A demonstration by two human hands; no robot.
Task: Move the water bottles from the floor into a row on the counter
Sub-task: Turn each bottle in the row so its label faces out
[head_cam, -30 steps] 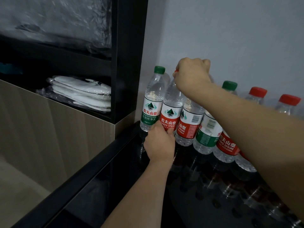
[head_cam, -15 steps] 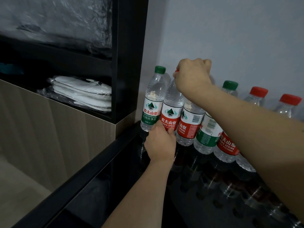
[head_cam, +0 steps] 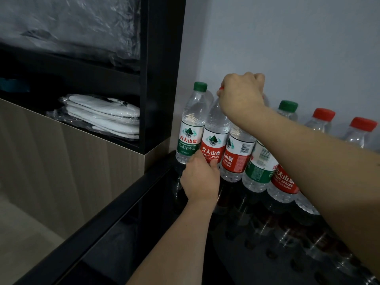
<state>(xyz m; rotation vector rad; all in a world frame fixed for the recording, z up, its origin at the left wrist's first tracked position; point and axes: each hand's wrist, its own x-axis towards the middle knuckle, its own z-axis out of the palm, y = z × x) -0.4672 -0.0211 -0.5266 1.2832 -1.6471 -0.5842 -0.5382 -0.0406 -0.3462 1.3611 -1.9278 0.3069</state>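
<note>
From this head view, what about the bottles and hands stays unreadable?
- Head view: right hand covers the caps of the two red-label bottles.
- Left hand hides the nearer one's base.
- The right forearm crosses the row, hiding labels further right.
- The right edge cuts off the row's end.

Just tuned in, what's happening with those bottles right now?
A person is lining up water bottles against the wall on the glossy black counter. The left hand grips the base of the red-label bottle, second in the row, while the right hand grips its top. A green-cap bottle stands beside it at the shelf end.
</note>
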